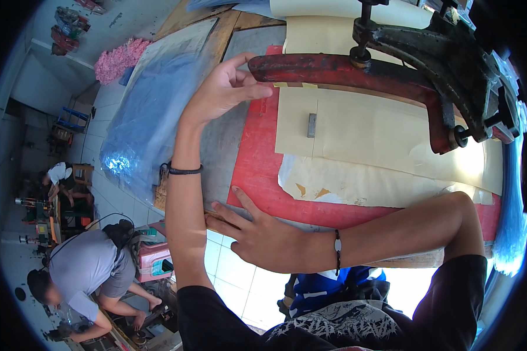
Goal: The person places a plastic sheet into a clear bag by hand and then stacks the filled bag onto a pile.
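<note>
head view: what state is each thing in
Large tan sheets: layered, one edge ragged
Small grey metal block: resting on sheets
Long red metal bar: extending over sheets
Flat red mat: partly covered
Translucent blue plastic sheets: piled
Left hand: open at bar's tip
Right hand: open

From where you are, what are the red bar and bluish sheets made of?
Red bar: probably painted metal, slightly shiny; dark worn patches break up the red.
Bluish sheets: likely plastic, glossy; they catch bright glare and look partly see-through.
</note>
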Demonstrator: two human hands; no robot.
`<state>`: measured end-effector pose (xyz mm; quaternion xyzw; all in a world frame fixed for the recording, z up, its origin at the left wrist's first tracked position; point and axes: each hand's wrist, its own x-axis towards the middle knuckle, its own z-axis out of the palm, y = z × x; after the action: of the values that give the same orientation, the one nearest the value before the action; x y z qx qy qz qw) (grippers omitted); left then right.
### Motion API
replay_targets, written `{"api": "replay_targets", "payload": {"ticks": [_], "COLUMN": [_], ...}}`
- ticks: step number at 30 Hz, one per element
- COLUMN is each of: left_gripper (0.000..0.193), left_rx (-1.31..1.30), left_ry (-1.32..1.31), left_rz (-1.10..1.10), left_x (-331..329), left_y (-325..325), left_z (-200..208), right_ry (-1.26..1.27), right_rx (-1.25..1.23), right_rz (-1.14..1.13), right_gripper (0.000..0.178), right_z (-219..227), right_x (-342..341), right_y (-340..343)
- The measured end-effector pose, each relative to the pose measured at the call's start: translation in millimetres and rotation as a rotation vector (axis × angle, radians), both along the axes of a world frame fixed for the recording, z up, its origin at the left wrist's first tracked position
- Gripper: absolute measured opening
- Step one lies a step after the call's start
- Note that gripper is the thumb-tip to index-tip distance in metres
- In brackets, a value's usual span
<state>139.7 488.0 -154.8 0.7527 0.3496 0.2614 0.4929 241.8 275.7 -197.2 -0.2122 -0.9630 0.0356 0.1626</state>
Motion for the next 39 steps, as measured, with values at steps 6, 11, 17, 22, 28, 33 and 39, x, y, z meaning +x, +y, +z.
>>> {"api": "replay_targets", "payload": {"ticks": [6, 11, 17, 22, 28, 33, 39], "left_gripper": [0.035, 0.032, 0.027, 0.027, 0.028, 0.027, 0.025], "left_rx": [0.116, 0.095, 0.132, 0.182, 0.218, 0.234, 0.163], "left_ry": [-0.024, -0.022, 0.08, 0.142, 0.15, 0.082, 0.034], "left_rz": [-0.045, -0.141, -0.083, -0.069, -0.071, -0.069, -0.07], "left_x": [22.3, 26.5, 17.7, 14.4, 8.8, 6.4, 5.2], "left_y": [0.9, 0.8, 6.2, 7.1, 17.5, 23.3, 23.3], "left_z": [-9.3, -21.6, -14.8, -13.9, -24.1, -29.1, -29.3], "right_ry": [-0.034, -0.006, -0.052, -0.02, -0.007, -0.011, 0.0], "right_rx": [0.025, 0.008, 0.025, 0.032, 0.014, 0.018, 0.015], "right_rz": [-0.013, -0.01, -0.005, -0.034, -0.019, -0.026, -0.02], "right_gripper": [0.018, 0.018, 0.02, 0.018, 0.019, 0.019, 0.019], "right_z": [2.6, 1.1, 0.8, -0.6, -2.4, -2.9, -2.7], "right_x": [0.9, -0.1, -1.6, -2.0, -1.1, -2.1, -1.1], "right_y": [0.1, 0.3, 0.2, -0.1, -0.4, -2.2, -1.2]}}
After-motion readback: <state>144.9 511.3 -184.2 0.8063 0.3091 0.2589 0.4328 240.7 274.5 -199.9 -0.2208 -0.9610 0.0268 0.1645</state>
